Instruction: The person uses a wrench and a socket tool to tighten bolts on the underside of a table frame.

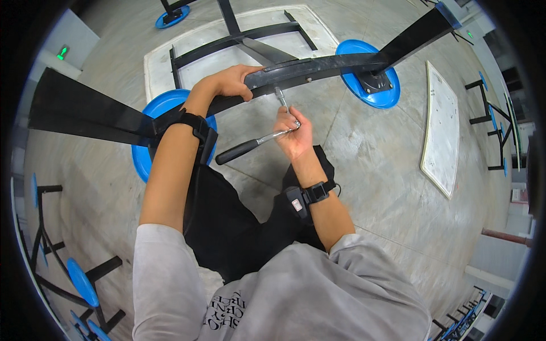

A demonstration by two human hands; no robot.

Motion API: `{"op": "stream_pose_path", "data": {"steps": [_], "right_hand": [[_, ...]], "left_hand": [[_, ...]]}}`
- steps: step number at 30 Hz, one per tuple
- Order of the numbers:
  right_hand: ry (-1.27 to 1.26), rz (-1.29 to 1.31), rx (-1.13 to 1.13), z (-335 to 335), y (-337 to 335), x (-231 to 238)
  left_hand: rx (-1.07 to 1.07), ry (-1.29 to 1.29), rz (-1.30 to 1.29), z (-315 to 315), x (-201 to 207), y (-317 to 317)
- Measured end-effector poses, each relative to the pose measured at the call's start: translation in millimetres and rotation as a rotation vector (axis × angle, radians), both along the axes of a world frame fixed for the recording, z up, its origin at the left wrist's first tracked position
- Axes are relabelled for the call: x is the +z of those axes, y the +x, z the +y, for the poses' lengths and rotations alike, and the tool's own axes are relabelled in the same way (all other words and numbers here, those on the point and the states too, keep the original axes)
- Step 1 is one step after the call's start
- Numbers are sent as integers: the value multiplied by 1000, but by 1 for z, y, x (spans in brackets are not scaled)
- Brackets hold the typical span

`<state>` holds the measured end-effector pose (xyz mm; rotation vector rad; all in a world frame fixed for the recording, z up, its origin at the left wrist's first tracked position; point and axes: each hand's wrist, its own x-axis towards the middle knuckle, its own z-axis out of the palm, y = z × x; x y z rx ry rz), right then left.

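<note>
My left hand (pixel 230 82) is closed over a black metal beam (pixel 307 68), thumb on the near side and fingers over the top. In my right hand (pixel 296 133) is a ratchet wrench (pixel 242 150), gripped around its head. Its black handle points out to the left. The socket extension (pixel 280 96) runs up from my fist and its tip meets the near face of the beam. A small bolt (pixel 309 79) shows on that face, to the right of the socket. Whatever fastener sits under the socket is hidden.
Blue round seats (pixel 371 74) lie under the beam's ends, and a black post (pixel 85 111) juts out left. Beyond stands a black frame on a white panel (pixel 324 34). Another white panel (pixel 442 131) lies right. More black frames with blue seats (pixel 83 281) stand around the concrete floor.
</note>
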<state>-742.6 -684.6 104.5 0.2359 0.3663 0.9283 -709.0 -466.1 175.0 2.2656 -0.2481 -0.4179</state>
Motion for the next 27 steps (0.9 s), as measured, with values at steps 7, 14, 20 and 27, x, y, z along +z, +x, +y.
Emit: {"op": "stream_pose_path", "data": {"steps": [7,14,20,27], "right_hand": [[550,391,-1,-5,1,7],[415,238,-23,3,2,-9],[-257,-287,39,-4,9,-6],[-1548,-1647,-303,-4,9,-9]], "left_hand": [[37,61,16,-3,2,0],[50,71,32,-9,9,-6],[90,21,194,-4,12,-6],[87,47,93,-7,8,-5]]}}
